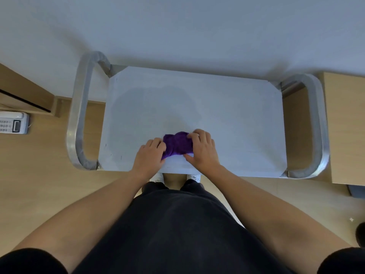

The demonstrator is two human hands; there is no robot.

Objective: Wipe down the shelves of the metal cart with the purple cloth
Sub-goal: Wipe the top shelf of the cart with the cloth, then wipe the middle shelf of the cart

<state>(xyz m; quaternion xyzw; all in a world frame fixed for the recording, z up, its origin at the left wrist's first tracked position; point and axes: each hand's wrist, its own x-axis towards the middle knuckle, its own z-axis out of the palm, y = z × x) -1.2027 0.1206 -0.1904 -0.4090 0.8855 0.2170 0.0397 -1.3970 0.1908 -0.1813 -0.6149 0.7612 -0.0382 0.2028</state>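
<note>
Cloth: bunched purple terry cloth, soft and lumpy; lies on the top shelf near its front edge, between my hands
Left hand: my left hand grips the cloth's left end, fingers curled onto the pile
Right hand: my right hand presses and clutches the right end, thumb spread on the shelf
Cart: flat, matte grey metal cart top shelf, corners clipped; rounded tubular handles loop at both ends
Floor: pale wood-grain boards

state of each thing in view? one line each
cloth: bunched, on top shelf near its front edge, held from both sides
left hand: gripping cloth
right hand: gripping cloth
top shelf: bare apart from cloth
phone: on the floor, left of cart
</note>
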